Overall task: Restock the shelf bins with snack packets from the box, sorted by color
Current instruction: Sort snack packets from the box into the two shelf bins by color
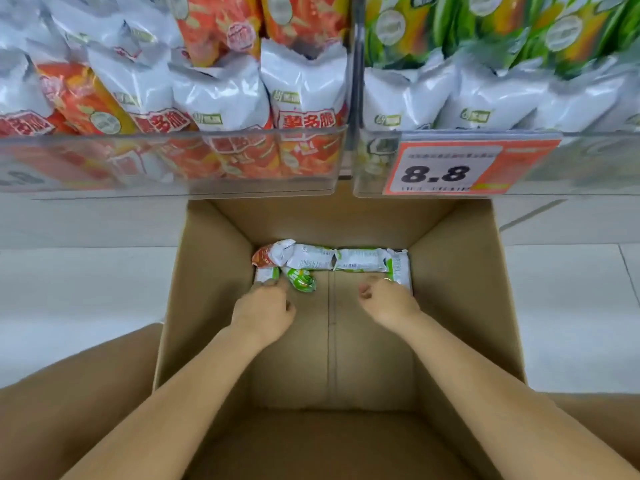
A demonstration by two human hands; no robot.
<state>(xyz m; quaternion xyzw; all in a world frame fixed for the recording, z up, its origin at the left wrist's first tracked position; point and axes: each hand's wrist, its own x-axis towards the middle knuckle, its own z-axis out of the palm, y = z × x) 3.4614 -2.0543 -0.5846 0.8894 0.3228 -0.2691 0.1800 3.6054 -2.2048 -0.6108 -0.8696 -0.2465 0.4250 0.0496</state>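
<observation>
I had both arms down in the cardboard box (460, 258), and only a handful of packets were left at its far wall: one orange packet (264, 257) in the far-left corner, two white-backed green ones lying end to end in a row (337, 259), a green packet (302, 279) just in front of them, and another at each far corner (five or six in all; the overlaps made an exact count hard). My left hand (265, 311) had its fingers curled down onto the corner packet (266, 274) beside the green one, though whether they actually pinched it I could not tell. My right hand (388, 301) was curled at the edge of the right-corner packet (401, 268), its fingertips hidden, so that grip was unclear too. Most of the box floor lay bare between and behind my wrists, with the tall walls close on both sides. Above the box's far edge hung two clear shelf bins: the left bin (173, 161) packed with orange packets, the right bin (374, 161) with green ones, a price tag (450, 168) reading 8.8 on its front.
</observation>
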